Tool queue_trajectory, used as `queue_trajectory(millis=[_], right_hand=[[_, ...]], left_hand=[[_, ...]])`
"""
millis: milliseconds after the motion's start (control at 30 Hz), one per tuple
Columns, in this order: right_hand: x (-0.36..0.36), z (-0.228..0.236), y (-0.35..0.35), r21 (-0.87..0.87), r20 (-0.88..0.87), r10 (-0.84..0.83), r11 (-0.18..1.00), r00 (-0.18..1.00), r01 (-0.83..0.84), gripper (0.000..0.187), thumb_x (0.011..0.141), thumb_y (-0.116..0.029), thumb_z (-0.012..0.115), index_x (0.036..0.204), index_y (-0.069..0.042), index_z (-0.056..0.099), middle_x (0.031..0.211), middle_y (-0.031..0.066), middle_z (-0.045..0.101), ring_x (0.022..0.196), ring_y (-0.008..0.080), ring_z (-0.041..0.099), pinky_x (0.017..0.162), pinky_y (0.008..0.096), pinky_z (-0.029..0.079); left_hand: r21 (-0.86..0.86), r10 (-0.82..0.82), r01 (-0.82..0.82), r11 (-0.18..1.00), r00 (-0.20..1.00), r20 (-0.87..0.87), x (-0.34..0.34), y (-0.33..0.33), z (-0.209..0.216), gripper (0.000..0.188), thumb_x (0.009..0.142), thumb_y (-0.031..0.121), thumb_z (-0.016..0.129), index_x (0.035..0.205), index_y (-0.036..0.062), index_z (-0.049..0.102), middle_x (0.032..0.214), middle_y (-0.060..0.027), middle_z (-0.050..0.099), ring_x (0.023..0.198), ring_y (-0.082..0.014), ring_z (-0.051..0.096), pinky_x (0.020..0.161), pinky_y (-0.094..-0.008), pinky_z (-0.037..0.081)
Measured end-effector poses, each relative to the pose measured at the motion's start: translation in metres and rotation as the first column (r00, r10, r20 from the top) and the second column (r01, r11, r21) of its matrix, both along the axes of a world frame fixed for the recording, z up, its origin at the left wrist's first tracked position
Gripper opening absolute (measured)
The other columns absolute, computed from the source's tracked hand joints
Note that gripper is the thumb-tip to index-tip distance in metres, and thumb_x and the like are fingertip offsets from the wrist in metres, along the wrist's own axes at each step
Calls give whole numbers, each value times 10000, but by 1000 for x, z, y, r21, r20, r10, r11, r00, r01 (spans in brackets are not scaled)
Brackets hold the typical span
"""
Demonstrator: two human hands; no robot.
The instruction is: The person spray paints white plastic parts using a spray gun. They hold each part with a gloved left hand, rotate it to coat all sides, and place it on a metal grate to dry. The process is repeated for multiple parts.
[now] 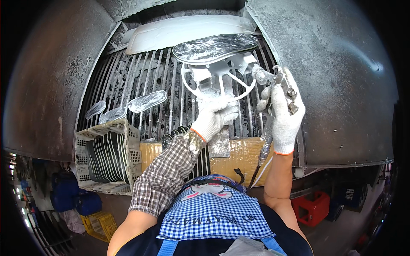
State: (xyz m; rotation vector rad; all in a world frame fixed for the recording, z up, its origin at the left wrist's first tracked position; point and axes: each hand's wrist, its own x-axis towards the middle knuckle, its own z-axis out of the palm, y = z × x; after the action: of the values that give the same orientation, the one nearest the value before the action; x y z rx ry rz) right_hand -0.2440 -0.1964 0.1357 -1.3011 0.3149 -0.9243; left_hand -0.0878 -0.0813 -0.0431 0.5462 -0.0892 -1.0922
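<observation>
A white-coated, wheel-shaped stand (222,82) with spokes rises above the metal slats. On top of it rests a shiny silvery oval panel (215,48) with a dark rim. My left hand (215,118), in a white knit glove and checked sleeve, is closed at the stand's near lower part; the exact hold is partly hidden. To the right, my gloved right hand (285,109) wraps round a paint-crusted spray gun (264,77), its nozzle pointing left at the stand and panel. A hose (262,160) runs down from the gun.
Smaller silvery ovals, including one oval piece (147,101), lie on the slats (171,94) at left. A white plastic crate (133,149) holds several dark oval panels. Metal walls (341,85) flank the slats. A tan taped cardboard strip (245,149) edges the front; a red container (311,208) stands below right.
</observation>
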Motion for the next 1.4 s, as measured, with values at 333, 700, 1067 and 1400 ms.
queue_trajectory(millis=[333,700,1067,1400], right_hand=[[-10,3,10,-16,-50,46,999,998,-47,536,1030,9,638,1543,84,504,1341,164,693,1040,140,688,920,288,565],[0,-1,-10,46,-11,-32,998,999,33,516,1069,-82,643,1545,62,507,958,50,719,774,64,634,685,235,544],[-11,3,-26,97,39,-114,989,993,109,520,1073,-71,646,1555,49,495,969,62,703,749,67,626,638,224,542],[-32,16,-3,111,17,-49,993,999,47,549,1057,-29,641,1573,50,469,1170,117,726,841,73,629,690,228,553]], left_hand=[[28,51,-50,998,998,-47,-3,-1,8,351,1004,80,653,1314,-81,626,1191,-257,735,1079,-403,748,934,-547,642],[-19,1,-1,1000,1000,-15,2,15,18,443,1019,104,628,1385,-124,529,1332,-334,659,1224,-424,691,1025,-525,621],[40,12,-13,999,1000,18,4,29,27,470,998,121,640,1374,-142,538,1370,-358,643,1243,-417,693,1053,-508,616],[70,42,-48,996,995,85,15,48,21,493,1032,146,615,1433,-122,511,1301,-286,691,1227,-394,697,1064,-518,604]])
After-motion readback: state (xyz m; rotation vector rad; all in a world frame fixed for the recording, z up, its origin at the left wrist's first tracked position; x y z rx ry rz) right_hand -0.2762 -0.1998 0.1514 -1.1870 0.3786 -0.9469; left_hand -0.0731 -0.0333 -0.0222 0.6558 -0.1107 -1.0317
